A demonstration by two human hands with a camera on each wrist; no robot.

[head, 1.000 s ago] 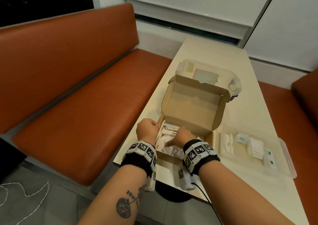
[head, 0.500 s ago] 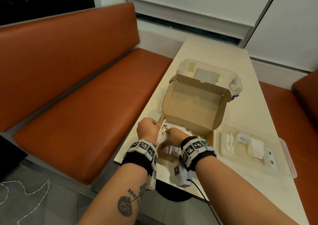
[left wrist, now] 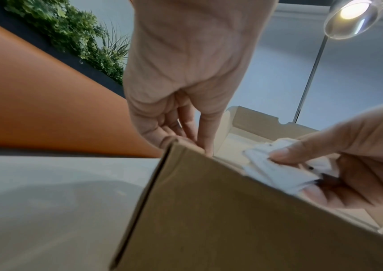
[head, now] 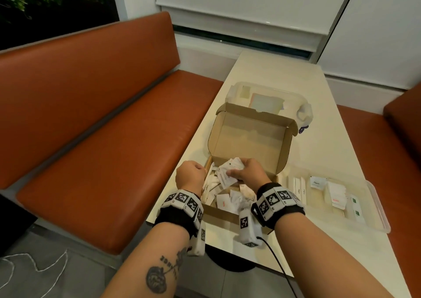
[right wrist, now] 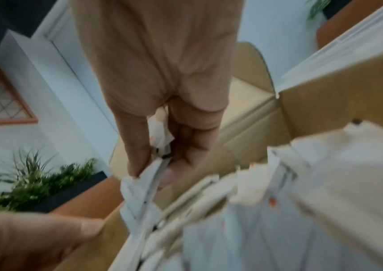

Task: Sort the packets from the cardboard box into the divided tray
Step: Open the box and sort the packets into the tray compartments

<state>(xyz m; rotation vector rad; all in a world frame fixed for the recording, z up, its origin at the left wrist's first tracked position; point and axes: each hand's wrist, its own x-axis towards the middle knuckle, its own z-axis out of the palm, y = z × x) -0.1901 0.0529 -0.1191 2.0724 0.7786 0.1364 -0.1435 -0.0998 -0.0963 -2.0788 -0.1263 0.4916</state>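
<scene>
Head view, packets point(head: 229, 172): white bunch lifted just above the loose heap in the cardboard box point(head: 248, 138).
Right hand point(head: 249, 172): fingers point(left wrist: 285, 153) pinching that bunch.
Left hand point(head: 190, 179): fingers point(left wrist: 206, 128) curled over the box's left wall.
Divided tray point(head: 373, 204): just right of the box on the surface point(head: 273, 70), some packets already in its compartments.

right hand point(head: 247, 172) risen from cardboard box point(head: 248, 138), gripping bunched packets point(head: 230, 172)

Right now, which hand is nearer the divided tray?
Right. The right hand, holding packets over the cardboard box, is beside the divided tray; the left hand grips the box's far-side wall.
</scene>
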